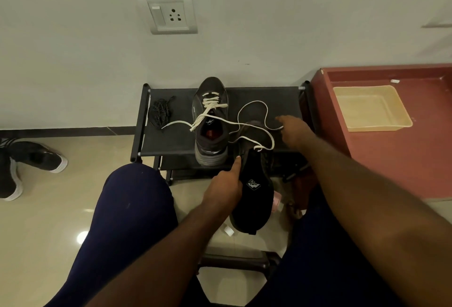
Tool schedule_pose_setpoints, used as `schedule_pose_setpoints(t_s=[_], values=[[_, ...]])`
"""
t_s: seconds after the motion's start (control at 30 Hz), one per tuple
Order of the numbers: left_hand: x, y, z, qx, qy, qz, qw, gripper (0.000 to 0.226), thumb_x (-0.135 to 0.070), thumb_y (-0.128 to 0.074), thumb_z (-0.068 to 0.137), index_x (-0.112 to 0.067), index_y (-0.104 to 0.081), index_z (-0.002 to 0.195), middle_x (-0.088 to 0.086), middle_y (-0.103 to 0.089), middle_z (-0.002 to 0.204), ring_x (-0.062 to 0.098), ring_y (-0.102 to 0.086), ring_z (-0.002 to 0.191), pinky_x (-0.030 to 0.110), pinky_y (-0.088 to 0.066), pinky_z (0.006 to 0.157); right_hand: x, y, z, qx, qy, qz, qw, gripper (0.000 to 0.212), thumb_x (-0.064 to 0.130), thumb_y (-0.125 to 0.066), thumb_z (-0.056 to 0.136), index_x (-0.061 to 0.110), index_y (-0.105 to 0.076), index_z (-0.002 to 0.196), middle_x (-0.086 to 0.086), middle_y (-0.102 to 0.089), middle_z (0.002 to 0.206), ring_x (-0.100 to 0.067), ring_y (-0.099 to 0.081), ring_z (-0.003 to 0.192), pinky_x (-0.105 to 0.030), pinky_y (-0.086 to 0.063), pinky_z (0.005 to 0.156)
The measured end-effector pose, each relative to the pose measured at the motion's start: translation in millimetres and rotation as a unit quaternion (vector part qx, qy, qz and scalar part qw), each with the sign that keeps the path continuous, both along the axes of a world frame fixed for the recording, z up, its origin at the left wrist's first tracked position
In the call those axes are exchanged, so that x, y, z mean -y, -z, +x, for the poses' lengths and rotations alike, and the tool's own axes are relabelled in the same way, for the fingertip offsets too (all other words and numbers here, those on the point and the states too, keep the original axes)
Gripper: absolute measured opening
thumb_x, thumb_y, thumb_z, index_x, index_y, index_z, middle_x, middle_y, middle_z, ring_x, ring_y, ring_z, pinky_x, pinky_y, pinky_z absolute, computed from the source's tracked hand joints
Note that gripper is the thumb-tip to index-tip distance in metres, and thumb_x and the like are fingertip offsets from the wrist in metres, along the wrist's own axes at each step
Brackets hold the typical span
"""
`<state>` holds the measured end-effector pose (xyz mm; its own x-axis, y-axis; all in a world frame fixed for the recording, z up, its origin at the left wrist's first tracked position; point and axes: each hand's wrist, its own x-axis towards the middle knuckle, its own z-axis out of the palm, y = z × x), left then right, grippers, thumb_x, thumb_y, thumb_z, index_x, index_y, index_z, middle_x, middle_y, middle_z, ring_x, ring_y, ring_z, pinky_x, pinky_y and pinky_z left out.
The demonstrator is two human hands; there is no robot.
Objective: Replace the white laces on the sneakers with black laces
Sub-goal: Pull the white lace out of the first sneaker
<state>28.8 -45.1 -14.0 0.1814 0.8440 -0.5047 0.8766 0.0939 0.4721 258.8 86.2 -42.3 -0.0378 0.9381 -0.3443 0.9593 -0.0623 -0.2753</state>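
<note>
Before black fabric shoe rack [176,135], grips dark fabric sneaker [254,199] in left hand [225,189], pinches its loose white flat lace [252,104] with right hand [293,131]; could snag neighbouring dark laced sneaker [211,140], toppling it off rack's edge.

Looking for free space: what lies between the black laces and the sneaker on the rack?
One white lace end on bare rack fabric, head view.

Before you, rack [171,140] against the far wall. On it: bundled laces [160,110] far left; one sneaker [211,120] centre; loose lace [254,103] to its right. Nearer, second sneaker [254,191] in your left hand [225,189]. Right of rack: cabinet [391,159], tray [371,110] on it.
</note>
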Motion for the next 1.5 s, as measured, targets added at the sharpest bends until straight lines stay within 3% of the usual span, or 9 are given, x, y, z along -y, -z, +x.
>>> schedule_pose_setpoints(t_s=[0.3, 0.43, 0.5, 0.67, 0.8, 1.13, 1.3, 1.43, 1.5], values=[[-2, 4, -3, 0.02, 0.01, 0.013, 1.0, 0.064, -0.022, -0.039, 0.103, -0.027, -0.008, 0.158, 0.015, -0.065, 0.102, 0.027, -0.063, 0.086, 0.041, -0.055, 0.08, -7, 32, -8, 0.066, -0.018, -0.015, 0.998, 0.024, 0.004, -0.045, 0.099, -0.001, -0.058, 0.119, -0.024, -0.058, 0.129, -0.041, -0.056, 0.12, -0.042, -0.043, 0.1], [-7, 0, -1, 0.008, -0.003, 0.03, 1.0, 0.063, -0.018, -0.039, 0.101, -0.028, -0.012, 0.158, 0.017, -0.065, 0.108, 0.031, -0.064, 0.094, 0.041, -0.052, 0.084, -3, 16, -2, -0.042, 0.141, 0.024, 0.989, 0.018, 0.009, -0.052, 0.094, 0.003, -0.068, 0.101, -0.02, -0.071, 0.108, -0.035, -0.065, 0.105, -0.04, -0.052, 0.088], [-15, -3, 1, 0.002, 0.001, 0.052, 0.999, 0.064, -0.015, -0.04, 0.1, -0.026, -0.015, 0.158, 0.018, -0.066, 0.111, 0.034, -0.064, 0.098, 0.042, -0.052, 0.088, 0, -12, 1, -0.227, 0.292, 0.103, 0.923, 0.014, 0.012, -0.051, 0.096, 0.006, -0.064, 0.096, -0.015, -0.073, 0.096, -0.029, -0.067, 0.089, -0.037, -0.054, 0.074], [-49, -18, 20, -0.003, -0.002, 0.115, 0.993, 0.063, -0.015, -0.041, 0.098, -0.021, -0.019, 0.157, 0.021, -0.065, 0.112, 0.039, -0.064, 0.101, 0.047, -0.052, 0.093, 37, -95, 7, -0.617, 0.444, 0.175, 0.626, 0.014, 0.014, -0.04, 0.106, 0.012, -0.053, 0.101, -0.005, -0.067, 0.072, -0.019, -0.068, 0.064, -0.031, -0.055, 0.061], [-78, -35, 34, 0.011, 0.01, 0.12, 0.993, 0.06, -0.014, -0.043, 0.097, -0.016, -0.028, 0.154, 0.02, -0.063, 0.121, 0.038, -0.062, 0.108, 0.046, -0.051, 0.095, 76, -129, 3, -0.684, 0.416, 0.2, 0.564, 0.012, 0.017, -0.042, 0.107, 0.013, -0.053, 0.103, -0.006, -0.07, 0.082, -0.016, -0.067, 0.065, -0.03, -0.055, 0.063], [-80, -55, 29, -0.043, 0.011, 0.138, 0.989, 0.025, -0.004, -0.049, 0.094, -0.007, -0.057, 0.117, 0.014, -0.065, 0.116, 0.032, -0.062, 0.109, 0.039, -0.048, 0.091, 120, -111, -16, -0.642, 0.484, 0.054, 0.593, 0.023, 0.014, -0.041, 0.107, 0.003, -0.057, 0.118, -0.017, -0.073, 0.101, -0.026, -0.072, 0.081, -0.035, -0.054, 0.069], [-57, -37, 28, 0.007, -0.024, 0.146, 0.989, 0.034, -0.005, -0.04, 0.098, -0.015, -0.051, 0.128, 0.01, -0.068, 0.11, 0.028, -0.065, 0.103, 0.04, -0.053, 0.09, 66, -113, -1, -0.577, 0.464, 0.025, 0.672, 0.032, 0.011, -0.046, 0.103, 0.001, -0.054, 0.132, -0.009, -0.059, 0.131, -0.028, -0.056, 0.122, -0.045, -0.047, 0.1], [-52, -29, 25, 0.011, -0.034, 0.136, 0.99, 0.035, -0.008, -0.041, 0.099, -0.019, -0.049, 0.131, 0.009, -0.067, 0.113, 0.027, -0.064, 0.105, 0.042, -0.053, 0.093, 7, -163, -7, -0.541, 0.365, 0.117, 0.749, 0.008, 0.016, -0.057, 0.096, 0.016, -0.065, 0.097, 0.004, -0.061, 0.107, -0.018, -0.053, 0.111, -0.037, -0.042, 0.096], [-54, -28, 24, 0.012, -0.033, 0.133, 0.991, 0.035, -0.008, -0.044, 0.097, -0.017, -0.049, 0.131, 0.011, -0.066, 0.114, 0.028, -0.063, 0.105, 0.039, -0.052, 0.091, -11, -195, -10, -0.556, 0.326, 0.187, 0.742, 0.015, 0.014, -0.056, 0.097, 0.018, -0.064, 0.084, 0.002, -0.064, 0.106, -0.017, -0.055, 0.111, -0.04, -0.042, 0.102]])
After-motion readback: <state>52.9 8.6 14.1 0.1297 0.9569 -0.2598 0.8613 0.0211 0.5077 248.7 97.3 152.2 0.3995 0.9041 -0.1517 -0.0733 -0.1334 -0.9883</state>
